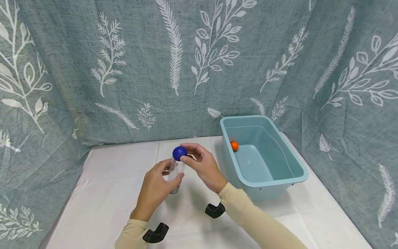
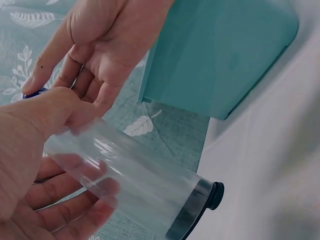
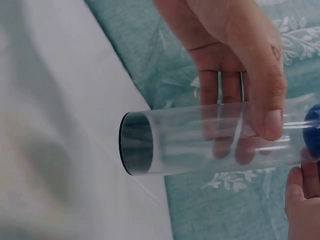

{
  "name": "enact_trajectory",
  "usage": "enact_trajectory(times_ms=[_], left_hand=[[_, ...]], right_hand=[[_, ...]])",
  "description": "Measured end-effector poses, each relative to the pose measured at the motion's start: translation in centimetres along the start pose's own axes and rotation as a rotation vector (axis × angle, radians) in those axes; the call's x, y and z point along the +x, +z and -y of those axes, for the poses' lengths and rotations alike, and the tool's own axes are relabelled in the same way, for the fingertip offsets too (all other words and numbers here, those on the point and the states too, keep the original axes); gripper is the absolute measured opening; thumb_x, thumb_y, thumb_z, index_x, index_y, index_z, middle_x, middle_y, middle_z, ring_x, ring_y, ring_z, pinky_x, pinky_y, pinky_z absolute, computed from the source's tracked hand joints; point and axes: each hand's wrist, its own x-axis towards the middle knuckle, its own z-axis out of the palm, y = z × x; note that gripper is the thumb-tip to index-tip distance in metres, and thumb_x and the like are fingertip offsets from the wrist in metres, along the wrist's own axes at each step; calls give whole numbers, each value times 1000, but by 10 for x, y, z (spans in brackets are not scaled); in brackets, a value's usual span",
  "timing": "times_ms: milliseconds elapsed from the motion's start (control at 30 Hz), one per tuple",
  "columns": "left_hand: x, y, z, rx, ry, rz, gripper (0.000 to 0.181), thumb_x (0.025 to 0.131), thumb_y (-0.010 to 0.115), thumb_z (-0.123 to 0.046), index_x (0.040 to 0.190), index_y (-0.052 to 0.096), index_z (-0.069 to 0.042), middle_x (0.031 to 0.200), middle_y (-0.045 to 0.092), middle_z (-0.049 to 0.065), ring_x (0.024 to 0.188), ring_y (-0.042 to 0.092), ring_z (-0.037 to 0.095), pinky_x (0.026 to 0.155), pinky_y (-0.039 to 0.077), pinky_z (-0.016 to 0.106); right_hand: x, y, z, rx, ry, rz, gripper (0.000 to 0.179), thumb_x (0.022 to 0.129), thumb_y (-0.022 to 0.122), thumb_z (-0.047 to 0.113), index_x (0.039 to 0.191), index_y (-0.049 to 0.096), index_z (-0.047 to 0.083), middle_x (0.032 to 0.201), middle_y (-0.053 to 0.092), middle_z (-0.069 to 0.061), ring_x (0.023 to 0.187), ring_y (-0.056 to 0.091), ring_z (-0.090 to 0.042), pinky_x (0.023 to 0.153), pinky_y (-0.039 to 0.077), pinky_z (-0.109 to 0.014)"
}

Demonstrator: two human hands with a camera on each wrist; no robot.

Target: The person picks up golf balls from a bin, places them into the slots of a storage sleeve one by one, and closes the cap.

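Observation:
My left hand grips a clear plastic tube round its side, above the table. The tube has a dark base band, and in the left wrist view a small black knob juts from that end. At the tube's top, my right hand pinches a blue ball between thumb and fingers. The ball sits right at the tube's mouth; in the right wrist view its lower part shows within the tube's outline. No other ball shows through the tube's clear wall.
A light blue plastic bin stands on the right of the white-covered table. An orange ball lies inside it, against the left wall. Behind, a grey-green curtain with white leaf prints hangs down to the table's back edge.

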Motion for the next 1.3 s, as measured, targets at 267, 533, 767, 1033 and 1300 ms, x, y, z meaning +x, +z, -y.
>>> enact_trajectory(times_ms=[267,533,767,1033,1300], left_hand=[[-1,2,1,-2,8,-3,47,86,81,-34,123,68,-9,109,71,7,101,68,26,84,57,45],[-2,4,0,15,3,-20,49,83,83,-31,123,68,-7,111,71,8,100,68,25,81,57,46],[-5,6,0,15,2,-16,51,82,84,-31,123,68,-7,113,71,8,100,69,25,81,58,46],[-8,6,-1,28,-10,-14,51,82,85,-31,123,68,-7,115,71,10,100,69,26,81,58,47],[-11,9,-2,37,-20,2,51,82,84,-30,123,67,-7,116,70,10,101,69,26,80,58,47]], right_hand=[[-3,3,-1,-18,-52,-1,39,97,69,12,135,58,7,134,58,-8,125,54,-31,106,46,-33],[-4,-1,3,-65,-73,-49,35,100,66,19,133,60,7,134,60,-8,126,56,-22,103,49,-35],[-5,-10,8,-99,-40,-124,34,100,67,22,129,62,7,130,62,-11,122,59,-20,104,48,-34],[-5,-21,18,-124,-41,-151,33,100,67,22,129,62,9,129,63,-11,121,60,-20,106,46,-34],[-7,-37,33,-129,-20,-191,36,99,68,23,130,62,6,127,63,-9,120,60,-25,103,49,-33]])
